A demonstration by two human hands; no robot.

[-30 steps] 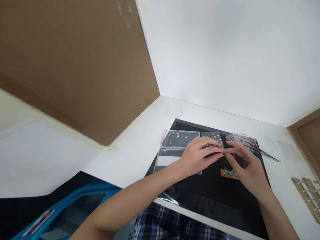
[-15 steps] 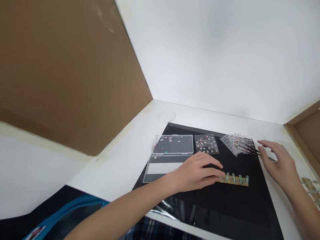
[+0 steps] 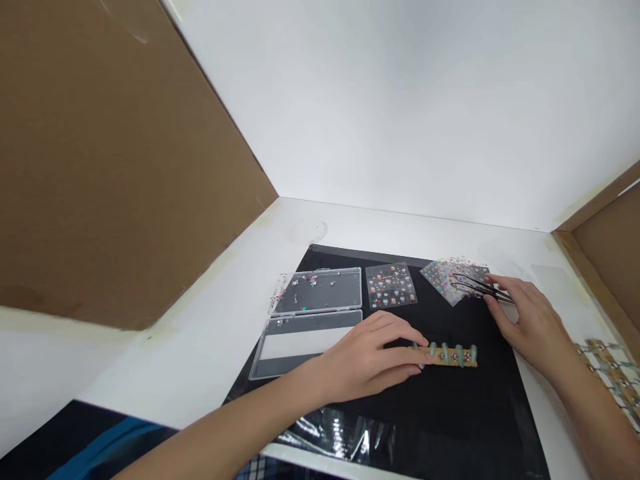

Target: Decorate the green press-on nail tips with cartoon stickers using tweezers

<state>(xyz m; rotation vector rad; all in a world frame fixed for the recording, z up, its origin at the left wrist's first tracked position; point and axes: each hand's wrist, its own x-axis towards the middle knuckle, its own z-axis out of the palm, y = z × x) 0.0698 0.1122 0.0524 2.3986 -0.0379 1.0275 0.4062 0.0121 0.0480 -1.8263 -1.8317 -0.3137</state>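
Note:
My left hand [image 3: 367, 357] rests on the black mat with its fingers closed on the left end of a tan strip [image 3: 443, 358]. Several green artificial nails stand in a row along that strip, with small ornaments between them; my fingers cover its left end. My right hand [image 3: 527, 327] grips the rear end of dark tweezers [image 3: 480, 285] between thumb and fingers. The tweezers' tips are apart and point left over fanned sticker sheets [image 3: 440, 275]. Whether they touch the sheets, I cannot tell.
An opened clear case [image 3: 361, 290] with tiny gems lies left on the black mat [image 3: 465, 413]. Beside it is another sticker sheet [image 3: 391, 285]. More nail strips [image 3: 613, 373] lie at the right edge. A brown panel [image 3: 125, 160] and white walls enclose the table.
My right hand has closed its thumb and fingers on the tweezers. My left hand stays on the strip. The whole view has shifted, so the things appear farther left.

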